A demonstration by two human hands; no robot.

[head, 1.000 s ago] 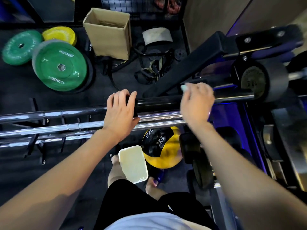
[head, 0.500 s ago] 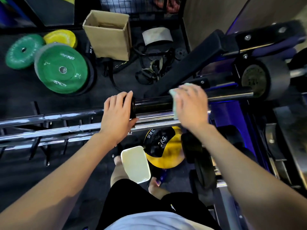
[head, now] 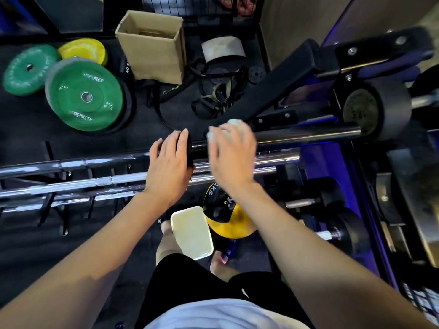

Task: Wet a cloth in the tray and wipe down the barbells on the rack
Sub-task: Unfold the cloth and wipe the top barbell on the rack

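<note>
Left hand [head: 169, 162] resting over the top barbell [head: 306, 136] at its black collar, fingers bent over the far side of the bar, gripping it. Right hand [head: 231, 154] just beside, to the right, pressing a pale green cloth [head: 234, 124] on the dark sleeve of the same barbell; fingers curved over the cloth, only its far edge visible beyond the fingertips. Right hand blurred, so exact finger position hard to tell.

Top barbell lying horizontal on the rack [head: 47, 167], with two more chrome barbells [head: 107, 181] just below it, parallel and close together. Sleeve end of the top barbell reaching close to a black weight plate [head: 377, 110] on the right.

White tray [head: 191, 232] on the floor [head: 28, 134], well below the hands, between the two bare feet, touching a yellow and black medicine ball [head: 228, 217] marked 2KG. Content of the tray not possible to judge.

Farther on the floor: green weight plates [head: 83, 96], one yellow plate [head: 82, 51], an open cardboard box [head: 152, 46], some black straps [head: 218, 96]. Black padded bench part [head: 285, 77] slanting across the upper right.
</note>
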